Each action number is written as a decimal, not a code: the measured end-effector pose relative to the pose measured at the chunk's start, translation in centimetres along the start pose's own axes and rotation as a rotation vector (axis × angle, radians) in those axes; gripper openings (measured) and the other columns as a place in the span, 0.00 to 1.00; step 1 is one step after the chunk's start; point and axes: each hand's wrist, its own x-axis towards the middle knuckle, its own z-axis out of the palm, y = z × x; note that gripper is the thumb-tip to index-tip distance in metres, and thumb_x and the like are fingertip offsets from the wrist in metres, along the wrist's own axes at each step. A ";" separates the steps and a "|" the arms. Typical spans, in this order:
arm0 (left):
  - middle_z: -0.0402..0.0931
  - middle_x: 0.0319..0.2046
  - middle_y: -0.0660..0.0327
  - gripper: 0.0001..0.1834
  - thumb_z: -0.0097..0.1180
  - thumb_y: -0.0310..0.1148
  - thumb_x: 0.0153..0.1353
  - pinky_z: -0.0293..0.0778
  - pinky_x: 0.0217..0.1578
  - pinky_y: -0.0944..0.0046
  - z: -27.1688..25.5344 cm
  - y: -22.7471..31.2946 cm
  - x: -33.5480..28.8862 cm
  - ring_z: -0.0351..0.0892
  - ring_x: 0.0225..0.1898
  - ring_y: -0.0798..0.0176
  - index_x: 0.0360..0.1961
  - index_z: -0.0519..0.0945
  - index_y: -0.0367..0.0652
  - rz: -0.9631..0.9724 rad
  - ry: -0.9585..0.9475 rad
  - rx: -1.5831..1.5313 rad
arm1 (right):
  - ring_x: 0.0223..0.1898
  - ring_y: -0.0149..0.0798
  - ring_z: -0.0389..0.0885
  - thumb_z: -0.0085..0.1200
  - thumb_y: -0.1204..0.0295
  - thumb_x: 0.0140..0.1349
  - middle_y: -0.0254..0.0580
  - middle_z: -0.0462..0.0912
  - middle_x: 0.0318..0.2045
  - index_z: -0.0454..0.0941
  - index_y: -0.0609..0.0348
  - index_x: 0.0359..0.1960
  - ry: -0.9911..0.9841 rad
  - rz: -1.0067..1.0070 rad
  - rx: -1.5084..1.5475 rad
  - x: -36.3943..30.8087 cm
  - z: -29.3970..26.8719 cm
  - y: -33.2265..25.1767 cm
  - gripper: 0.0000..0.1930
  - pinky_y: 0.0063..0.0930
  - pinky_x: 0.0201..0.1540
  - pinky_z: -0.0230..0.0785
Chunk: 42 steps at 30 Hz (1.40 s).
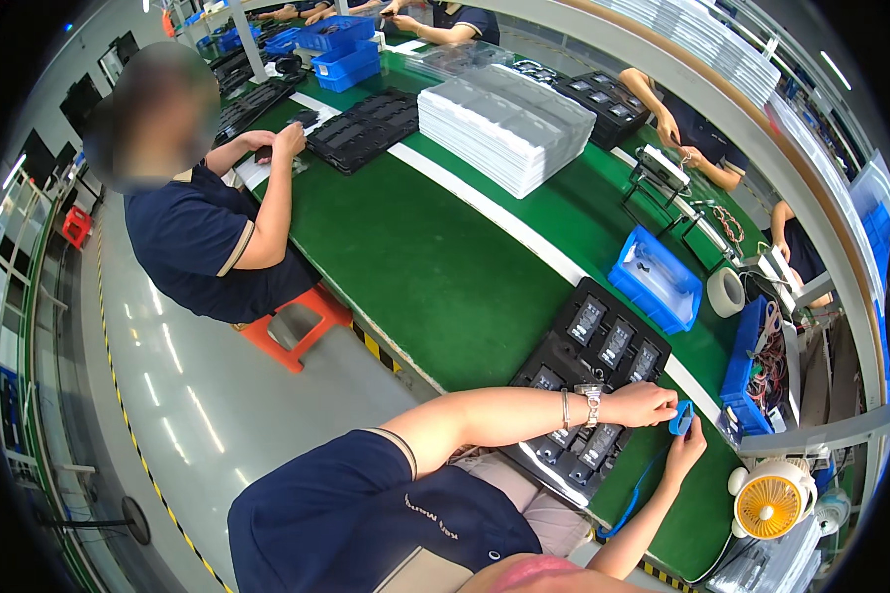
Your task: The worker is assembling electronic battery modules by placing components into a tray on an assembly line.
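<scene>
Closest in, the right hand (684, 455) came up from the lower edge, its thumb and fingertips pinched on the right side of a small blue band (680, 419). The left hand (640, 404) reached across from the left, a metal watch (592, 404) at its wrist, with its fingers curled and the tips pressed together on the band's left side. So the band sat between the two grips, at the fingertips and clear of both palms, held above the table's green surface (435, 306) just beyond the right edge of a black tray (595, 288). A thin blue cord (634, 499) ran along the table near the right forearm; whether it joined the band could not be told. The tray lay beneath the left wrist, its pockets filled with flat dark parts.

To the right of the hands stood a small orange-and-white fan (767, 506). Farther off were a blue box (740, 370) of tangled wires, a blue bin (643, 303) and, just beside that bin, a white roll (716, 296). Beyond them rose a stack of white trays (504, 128), and at the table's left side a co-worker (190, 225) sat on a red stool (297, 341)
</scene>
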 end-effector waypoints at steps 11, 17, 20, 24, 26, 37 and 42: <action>0.79 0.22 0.59 0.15 0.45 0.43 0.69 0.72 0.27 0.57 0.1 0.3 0.3 0.80 0.25 0.55 0.36 0.73 0.41 0.023 0.042 -0.028 | 0.15 0.35 0.59 0.52 0.76 0.57 0.44 0.63 0.14 0.70 0.65 0.25 -0.050 -0.099 0.024 -0.4 0.1 0.7 0.06 0.33 0.20 0.52; 0.72 0.37 0.55 0.13 0.50 0.39 0.65 0.73 0.33 0.54 -0.1 0.7 -0.3 0.80 0.33 0.53 0.40 0.72 0.39 0.088 0.054 0.132 | 0.15 0.34 0.59 0.52 0.77 0.57 0.43 0.63 0.13 0.70 0.66 0.24 -0.113 -0.055 0.027 -0.2 0.4 -0.9 0.07 0.31 0.20 0.53; 0.70 0.40 0.57 0.12 0.56 0.34 0.60 0.74 0.34 0.55 -0.1 1.1 -0.4 0.80 0.32 0.57 0.40 0.72 0.39 0.069 0.030 0.080 | 0.16 0.31 0.60 0.52 0.76 0.57 0.43 0.65 0.14 0.74 0.67 0.26 -0.130 -0.102 0.089 -0.3 0.5 -1.1 0.06 0.30 0.20 0.54; 0.71 0.40 0.55 0.16 0.58 0.36 0.58 0.74 0.37 0.54 0.1 0.8 -0.5 0.78 0.38 0.52 0.43 0.73 0.38 0.150 0.071 0.168 | 0.17 0.29 0.64 0.51 0.75 0.56 0.40 0.69 0.15 0.73 0.69 0.24 -0.131 -0.030 0.251 -0.4 0.5 -0.2 0.08 0.28 0.22 0.56; 0.72 0.41 0.55 0.17 0.58 0.35 0.57 0.75 0.38 0.54 0.3 0.5 -0.4 0.78 0.39 0.51 0.45 0.74 0.38 0.147 0.068 0.184 | 0.17 0.26 0.64 0.52 0.73 0.58 0.34 0.68 0.15 0.73 0.67 0.21 -0.185 0.070 0.350 -0.3 0.2 -0.1 0.11 0.25 0.21 0.53; 0.78 0.26 0.55 0.11 0.54 0.36 0.60 0.74 0.26 0.51 0.1 1.4 0.3 0.80 0.25 0.49 0.42 0.74 0.43 0.130 -0.057 0.316 | 0.17 0.24 0.59 0.56 0.60 0.60 0.30 0.64 0.13 0.65 0.58 0.13 -0.221 0.276 0.925 -0.1 -1.0 2.1 0.22 0.21 0.21 0.47; 0.78 0.21 0.54 0.11 0.55 0.36 0.59 0.74 0.23 0.52 -0.5 2.6 -0.6 0.80 0.23 0.49 0.37 0.72 0.41 0.130 -0.148 0.355 | 0.19 0.24 0.62 0.60 0.57 0.55 0.29 0.68 0.12 0.70 0.57 0.14 -0.343 0.313 0.949 -0.4 -1.3 2.0 0.21 0.21 0.25 0.52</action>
